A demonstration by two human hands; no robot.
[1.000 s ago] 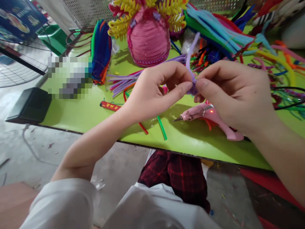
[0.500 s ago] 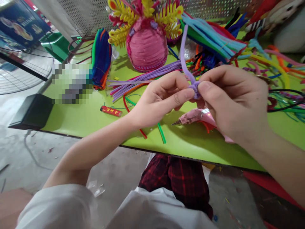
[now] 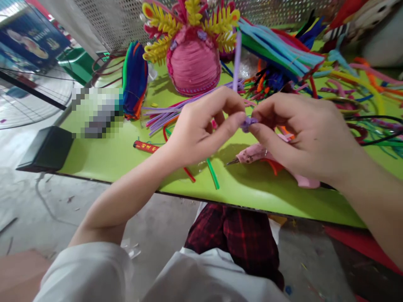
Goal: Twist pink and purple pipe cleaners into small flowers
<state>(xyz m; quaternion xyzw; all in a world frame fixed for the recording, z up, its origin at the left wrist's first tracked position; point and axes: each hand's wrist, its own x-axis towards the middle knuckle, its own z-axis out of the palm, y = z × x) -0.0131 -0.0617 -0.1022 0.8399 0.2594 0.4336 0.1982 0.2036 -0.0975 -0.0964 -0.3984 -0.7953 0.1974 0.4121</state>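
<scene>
Purple pipe cleaner coil tightens between both hands

The free tail of the purple pipe cleaner [image 3: 236, 63] now stands almost straight up, where half a second ago it leaned left, and the small coil [image 3: 248, 123] at its base looks more compact, so the winding seems to be progressing. The left hand [image 3: 201, 126] has its grip pinching the coil from the left with thumb and forefinger; the right hand [image 3: 302, 134] pinches it from the right, fingertips meeting just above the green desk [image 3: 252, 193]. Directly below them lies the pink glue gun [image 3: 256, 154], untouched, with a pink pipe-cleaner ornament [image 3: 193, 63] well behind.
</scene>
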